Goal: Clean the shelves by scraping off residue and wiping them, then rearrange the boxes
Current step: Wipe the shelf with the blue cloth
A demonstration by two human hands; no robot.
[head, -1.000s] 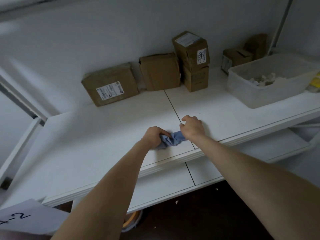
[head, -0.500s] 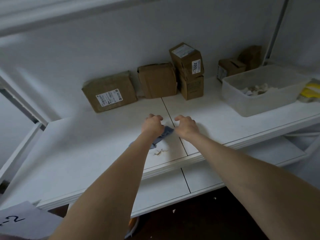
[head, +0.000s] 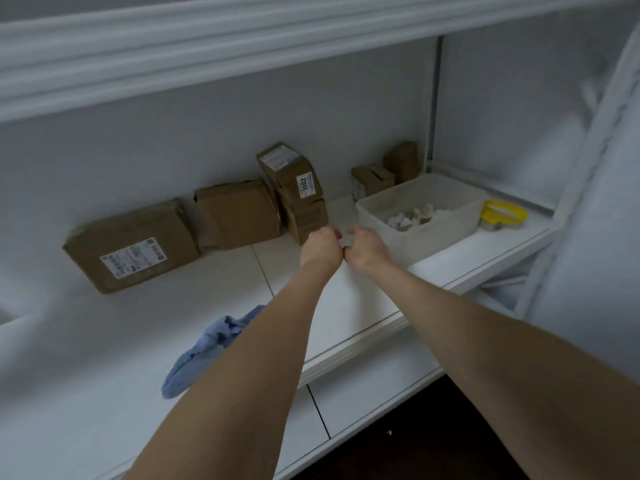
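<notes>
On the white shelf [head: 104,358] a crumpled blue cloth [head: 204,344] lies loose, partly hidden by my left forearm. My left hand [head: 322,245] and my right hand [head: 367,247] hover side by side further back, thumbs nearly touching, fingers relaxed and holding nothing. Just beyond them stand two stacked cardboard boxes, the tilted upper one [head: 291,174] marked 1002 on the lower one [head: 310,220]. A taped brown box [head: 239,213] leans to their left. A flat labelled box [head: 131,247] sits farther left against the wall.
A translucent plastic tub [head: 426,233] with pale bits inside stands right of my hands. Behind it are two small cardboard boxes [head: 372,180]. A yellow object [head: 504,213] lies at the shelf's right end. Another shelf [head: 207,46] hangs overhead and a lower shelf [head: 363,393] juts out below.
Both hands have let go of the blue cloth, which now lies on the shelf. They have moved back and right toward the stacked boxes and the tub.
</notes>
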